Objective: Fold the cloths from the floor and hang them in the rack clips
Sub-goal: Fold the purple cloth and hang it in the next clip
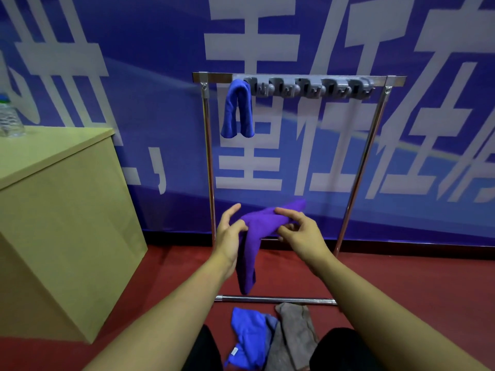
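While both our hands work at chest height in the head view, we have the purple microfibre cloth (257, 231) bunched between them in front of the chrome tube rack (359, 167). Left hand (227, 236): fingers curled on the cloth's left bend, thumb lifted clear and pointing up. Right hand (300, 231): thumb and fingertips pinched on the cloth's upper fold, other fingers loosely bent. One tail of the cloth hangs down past our left wrist, its end just above the rack's lower floor bar (276, 299); a short end sticks up-right past the right hand.

Grey plastic clip strip (308, 88) runs along the rack's top bar. Blue folded cloth (238, 111) hangs from the leftmost clip, both ends down. Remaining clips to its right are free.

Floor: crumpled blue cloth (246, 341) and grey-brown cloth (292, 336) lie touching, just on our side of the floor bar, between our knees.

Open room inside the rack frame between the uprights. Tan wooden cabinet (61, 210) on the left, its corner edge well apart from the rack's left upright. Red floor (415, 277) on the right is open.
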`<action>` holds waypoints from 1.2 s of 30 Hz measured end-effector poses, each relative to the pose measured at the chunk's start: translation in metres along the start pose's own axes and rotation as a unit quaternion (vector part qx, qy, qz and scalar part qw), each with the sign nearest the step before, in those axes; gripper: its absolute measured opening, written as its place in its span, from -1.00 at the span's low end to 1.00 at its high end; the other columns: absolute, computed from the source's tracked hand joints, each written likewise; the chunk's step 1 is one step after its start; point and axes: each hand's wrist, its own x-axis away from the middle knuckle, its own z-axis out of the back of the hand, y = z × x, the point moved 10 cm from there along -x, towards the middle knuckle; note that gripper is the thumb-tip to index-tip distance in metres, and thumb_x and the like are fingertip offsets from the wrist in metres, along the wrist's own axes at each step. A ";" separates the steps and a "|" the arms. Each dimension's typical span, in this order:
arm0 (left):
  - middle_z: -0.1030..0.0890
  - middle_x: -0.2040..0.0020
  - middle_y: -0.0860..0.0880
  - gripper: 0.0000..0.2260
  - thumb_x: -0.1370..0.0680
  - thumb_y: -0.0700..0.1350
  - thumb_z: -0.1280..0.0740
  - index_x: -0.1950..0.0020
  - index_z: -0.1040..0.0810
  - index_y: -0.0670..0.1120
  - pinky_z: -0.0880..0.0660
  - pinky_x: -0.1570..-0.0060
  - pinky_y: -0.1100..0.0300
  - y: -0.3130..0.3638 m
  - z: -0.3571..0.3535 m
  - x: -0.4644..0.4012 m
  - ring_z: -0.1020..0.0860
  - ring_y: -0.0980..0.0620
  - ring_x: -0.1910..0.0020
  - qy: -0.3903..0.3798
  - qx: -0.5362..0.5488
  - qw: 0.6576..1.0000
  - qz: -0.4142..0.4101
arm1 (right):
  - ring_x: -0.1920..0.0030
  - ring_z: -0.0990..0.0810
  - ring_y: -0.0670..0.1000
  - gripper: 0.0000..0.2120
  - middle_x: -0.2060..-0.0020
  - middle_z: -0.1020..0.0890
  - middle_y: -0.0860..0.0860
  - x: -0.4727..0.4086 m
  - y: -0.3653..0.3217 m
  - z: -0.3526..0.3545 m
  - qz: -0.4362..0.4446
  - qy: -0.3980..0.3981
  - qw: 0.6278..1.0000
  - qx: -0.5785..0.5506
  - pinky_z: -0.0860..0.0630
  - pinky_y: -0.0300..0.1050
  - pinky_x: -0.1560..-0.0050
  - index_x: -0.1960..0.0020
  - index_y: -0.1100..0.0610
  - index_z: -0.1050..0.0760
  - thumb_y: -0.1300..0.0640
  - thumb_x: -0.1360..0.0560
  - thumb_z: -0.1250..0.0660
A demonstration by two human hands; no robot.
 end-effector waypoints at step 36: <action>-0.60 -0.28 0.08 -0.70 -0.65 0.06 -0.26 -0.37 -0.55 0.15 -0.49 -0.28 0.19 0.039 -0.038 0.010 -0.57 0.15 -0.24 -0.040 -0.235 0.963 -0.127 | 0.00 -0.67 0.04 -0.69 -0.01 -0.69 0.05 0.010 -0.032 -0.030 0.038 0.008 0.996 -0.081 -0.64 0.22 -0.03 -0.38 -0.17 -0.46 0.02 -0.67 -0.18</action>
